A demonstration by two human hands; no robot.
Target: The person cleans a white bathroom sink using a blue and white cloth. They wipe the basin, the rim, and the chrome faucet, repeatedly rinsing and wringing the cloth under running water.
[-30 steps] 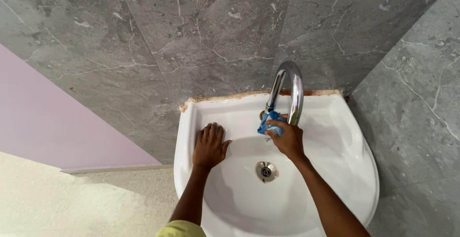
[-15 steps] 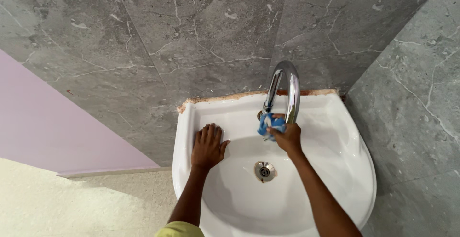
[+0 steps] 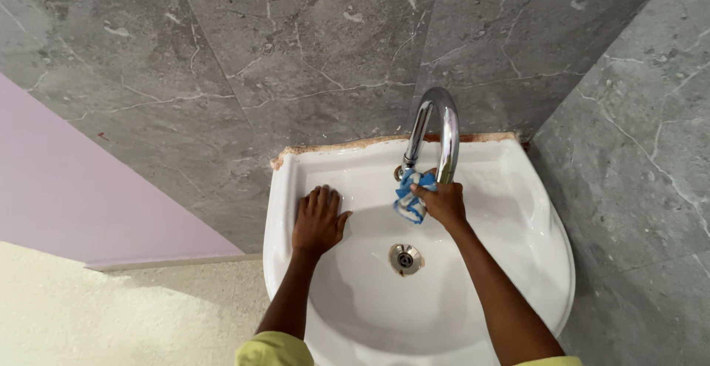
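Note:
A white wall-hung sink (image 3: 532, 262) sits in a corner of grey marble-look tiles. My left hand (image 3: 318, 222) lies flat, fingers together, on the sink's left ledge. My right hand (image 3: 441, 203) grips a blue and white cloth (image 3: 410, 197) and presses it against the base of the curved chrome tap (image 3: 441, 126) at the back of the basin. The metal drain (image 3: 404, 258) shows in the bowl below my right hand.
Grey tiled walls (image 3: 296, 55) close in behind and on the right (image 3: 643, 151). A pale purple panel (image 3: 89, 188) and a light speckled floor (image 3: 111, 314) lie to the left. A brownish sealant line (image 3: 340, 144) runs along the sink's back edge.
My right hand has shifted the cloth slightly up toward the tap base, and more cloth hangs loose below my fingers. The view has tilted a little. My left hand stays put.

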